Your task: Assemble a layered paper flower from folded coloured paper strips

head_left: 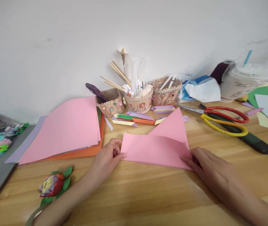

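A sheet of pink paper (152,149) lies in front of me, partly folded, with a pointed triangular part rising behind its front strip. At its left edge my left hand (111,152) pinches the lower corner between thumb and curled fingers. My right hand (204,161) grips the lower right corner, thumb in front and the other fingers behind the paper. Just beyond the sheet lie several folded paper strips (143,121) in purple, green, orange and cream.
Left is a stack of coloured sheets (65,125), near a paper flower (52,185). Decorated baskets (139,103) holding sticks and pens line the wall. Right are red-and-yellow-handled scissors (225,117), a dark-handled tool (253,141), a tissue pack (199,88) and a lidded cup (242,78).
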The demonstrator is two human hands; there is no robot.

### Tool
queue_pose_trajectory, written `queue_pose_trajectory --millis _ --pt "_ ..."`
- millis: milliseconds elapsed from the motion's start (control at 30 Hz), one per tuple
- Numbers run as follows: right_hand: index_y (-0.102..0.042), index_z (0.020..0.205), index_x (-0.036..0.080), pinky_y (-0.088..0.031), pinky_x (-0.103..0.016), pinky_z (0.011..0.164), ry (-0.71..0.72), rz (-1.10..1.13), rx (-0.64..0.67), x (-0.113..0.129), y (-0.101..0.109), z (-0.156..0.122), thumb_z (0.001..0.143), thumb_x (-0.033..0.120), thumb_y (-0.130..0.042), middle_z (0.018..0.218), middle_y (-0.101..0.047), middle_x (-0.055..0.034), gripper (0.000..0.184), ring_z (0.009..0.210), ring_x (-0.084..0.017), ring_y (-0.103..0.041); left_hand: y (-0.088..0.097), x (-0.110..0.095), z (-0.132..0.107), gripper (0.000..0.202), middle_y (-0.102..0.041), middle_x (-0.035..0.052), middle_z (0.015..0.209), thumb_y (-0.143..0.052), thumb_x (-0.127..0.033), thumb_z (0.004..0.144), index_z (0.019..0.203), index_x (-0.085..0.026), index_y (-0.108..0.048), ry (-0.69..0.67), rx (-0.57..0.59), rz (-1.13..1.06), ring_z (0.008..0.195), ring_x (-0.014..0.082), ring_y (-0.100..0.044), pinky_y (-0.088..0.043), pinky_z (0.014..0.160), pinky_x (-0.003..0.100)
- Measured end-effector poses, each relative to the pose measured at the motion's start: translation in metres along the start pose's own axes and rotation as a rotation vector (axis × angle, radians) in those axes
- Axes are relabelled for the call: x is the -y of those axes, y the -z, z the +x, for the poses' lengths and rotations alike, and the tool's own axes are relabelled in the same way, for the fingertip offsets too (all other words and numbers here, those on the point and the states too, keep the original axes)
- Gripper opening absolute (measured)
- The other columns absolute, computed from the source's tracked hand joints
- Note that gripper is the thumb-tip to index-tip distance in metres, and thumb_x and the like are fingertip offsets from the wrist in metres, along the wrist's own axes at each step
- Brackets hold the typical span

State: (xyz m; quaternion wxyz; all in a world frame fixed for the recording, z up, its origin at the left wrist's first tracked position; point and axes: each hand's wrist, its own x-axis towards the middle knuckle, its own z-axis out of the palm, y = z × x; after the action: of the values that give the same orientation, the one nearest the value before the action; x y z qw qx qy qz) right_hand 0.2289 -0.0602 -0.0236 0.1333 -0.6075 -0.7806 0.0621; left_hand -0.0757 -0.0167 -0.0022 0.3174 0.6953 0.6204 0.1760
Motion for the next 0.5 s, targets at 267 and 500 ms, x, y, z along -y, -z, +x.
queue_pose_trajectory --millis 267,500 --pt "-0.043 0.068 0.022 -0.040 -0.029 0.052 -0.026 -0.010 0.000 -0.002 -0.001 0.000 0.090 0.046 -0.035 0.063 -0.056 -0.0019 0.034 0.055 -0.018 -0.055 -0.003 0.004 0.000 0.022 -0.053 -0.0026 0.068 -0.054 -0.026 0.078 0.098 -0.019 -0.048 -0.013 0.008 0.031 0.067 0.0157 -0.054 -0.042 0.061 0.028" --pt "-0.033 0.132 0.015 -0.044 -0.043 0.078 0.283 -0.226 -0.227 -0.002 0.005 0.000 0.090 0.022 -0.034 0.108 -0.053 -0.0159 0.042 0.097 -0.030 -0.052 -0.002 0.011 0.001 0.031 -0.052 0.0071 0.105 -0.052 -0.020 0.082 0.112 -0.024 -0.052 -0.470 -0.159 0.309 0.097 0.0217 -0.047 -0.044 0.081 0.038"
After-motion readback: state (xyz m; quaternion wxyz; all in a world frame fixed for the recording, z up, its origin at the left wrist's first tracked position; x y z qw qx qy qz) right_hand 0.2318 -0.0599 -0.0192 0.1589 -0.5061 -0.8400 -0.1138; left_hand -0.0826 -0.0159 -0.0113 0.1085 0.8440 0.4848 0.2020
